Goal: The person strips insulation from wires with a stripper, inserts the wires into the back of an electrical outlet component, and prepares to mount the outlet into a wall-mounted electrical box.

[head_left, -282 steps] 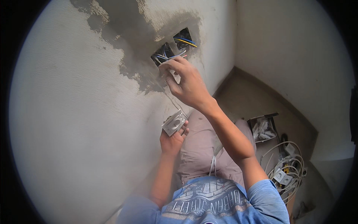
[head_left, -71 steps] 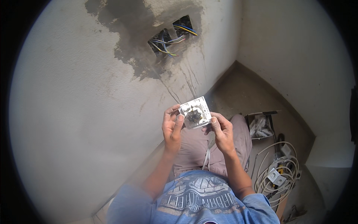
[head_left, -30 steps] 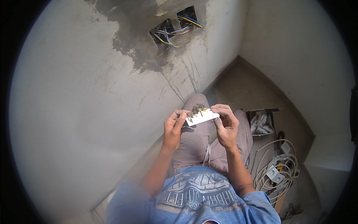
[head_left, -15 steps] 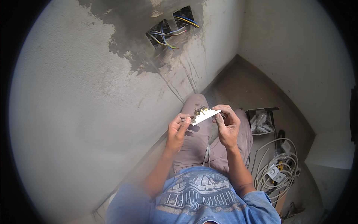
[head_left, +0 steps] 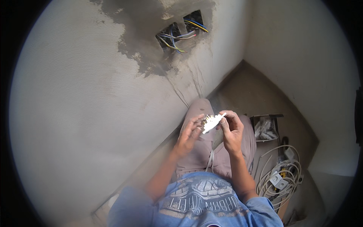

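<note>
A white electrical socket (head_left: pixel 213 124) with brass and dark metal parts on its back is held over my lap. My right hand (head_left: pixel 233 134) pinches its upper right end between thumb and fingers. Just off the lower left end, my left hand (head_left: pixel 186 139) has its fingers spread, with nothing visibly gripped. Some of its fingertips come close to the metal parts; whether they touch cannot be made out. In the wall ahead are two square openings, the left box (head_left: pixel 169 37) and the right box (head_left: pixel 194 19), with loose coloured wires (head_left: pixel 176 38) sticking out.
Grey patched plaster (head_left: pixel 138 34) surrounds the boxes. On the floor to my right lie an open box (head_left: pixel 266 128) with clear plastic packets, a coil of pale cable (head_left: pixel 264 181) and a white double socket (head_left: pixel 278 181). The walls meet in a corner (head_left: pixel 244 60) ahead right.
My left hand has let go of the socket's left end and its fingers have spread. The socket has tilted more steeply, still in my right hand. The view has shifted slightly.
</note>
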{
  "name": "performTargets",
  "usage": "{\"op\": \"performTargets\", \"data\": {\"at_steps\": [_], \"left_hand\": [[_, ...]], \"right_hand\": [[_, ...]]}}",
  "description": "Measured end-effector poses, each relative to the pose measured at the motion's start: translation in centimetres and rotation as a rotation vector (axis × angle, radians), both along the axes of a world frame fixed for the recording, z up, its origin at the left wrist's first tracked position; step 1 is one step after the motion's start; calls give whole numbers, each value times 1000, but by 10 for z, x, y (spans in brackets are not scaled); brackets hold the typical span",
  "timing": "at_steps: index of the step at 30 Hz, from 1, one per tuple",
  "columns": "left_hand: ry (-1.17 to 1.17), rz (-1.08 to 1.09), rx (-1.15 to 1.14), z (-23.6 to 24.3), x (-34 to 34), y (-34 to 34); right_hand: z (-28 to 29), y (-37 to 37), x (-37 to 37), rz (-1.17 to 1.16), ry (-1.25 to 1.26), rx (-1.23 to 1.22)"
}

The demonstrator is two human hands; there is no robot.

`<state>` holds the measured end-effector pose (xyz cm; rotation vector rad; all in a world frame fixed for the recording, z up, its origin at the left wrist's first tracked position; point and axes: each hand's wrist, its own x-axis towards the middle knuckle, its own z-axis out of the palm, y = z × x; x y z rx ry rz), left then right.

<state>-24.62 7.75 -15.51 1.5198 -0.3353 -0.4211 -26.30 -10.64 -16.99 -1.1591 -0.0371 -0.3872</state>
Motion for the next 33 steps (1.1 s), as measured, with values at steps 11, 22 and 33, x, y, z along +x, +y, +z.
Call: {"op": "performTargets", "data": {"at_steps": [11,22,33], "left_hand": [[298,-65,-853,16,25,-4],[175,-48,-1002,38,70,29],[337,-195,-1092,48,105,9]], "right_hand": [[54,16,38,204,47,-311],[309,24,-78,-327,-929,-568],[336,67,-35,-189,-556,-985]]}}
